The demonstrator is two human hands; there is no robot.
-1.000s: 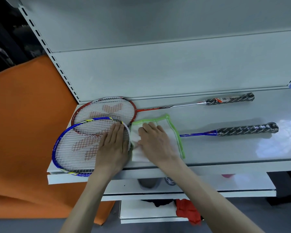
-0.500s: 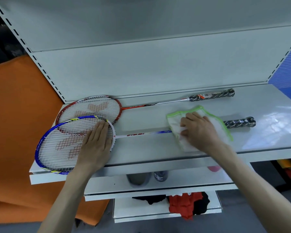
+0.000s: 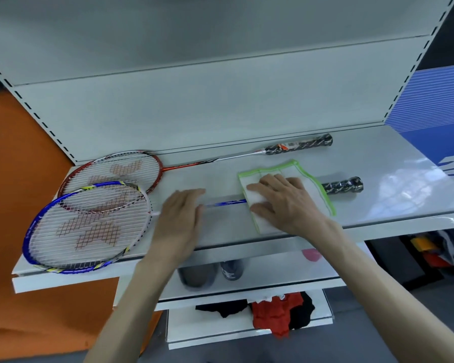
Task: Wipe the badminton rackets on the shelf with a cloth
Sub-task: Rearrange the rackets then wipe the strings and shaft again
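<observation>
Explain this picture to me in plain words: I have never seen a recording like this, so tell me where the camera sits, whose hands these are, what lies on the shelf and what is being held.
There is no machine here. A person wears a wide-angle camera on the head, so you look forward and down along their own two bare arms.

In front is a white shelf. Two badminton rackets lie on it: a red racket at the back and a blue racket nearer the front edge, its head lying over part of the red one.

The right hand presses a white cloth with a green border flat onto the blue racket's shaft, close to the dark handle. The fingers look fairly straight, pressing rather than gripping.

The left hand is blurred and lies open over the shaft, just right of the blue head. It holds nothing.

Lower shelves carry some clothes and other items, too unclear to name.
</observation>
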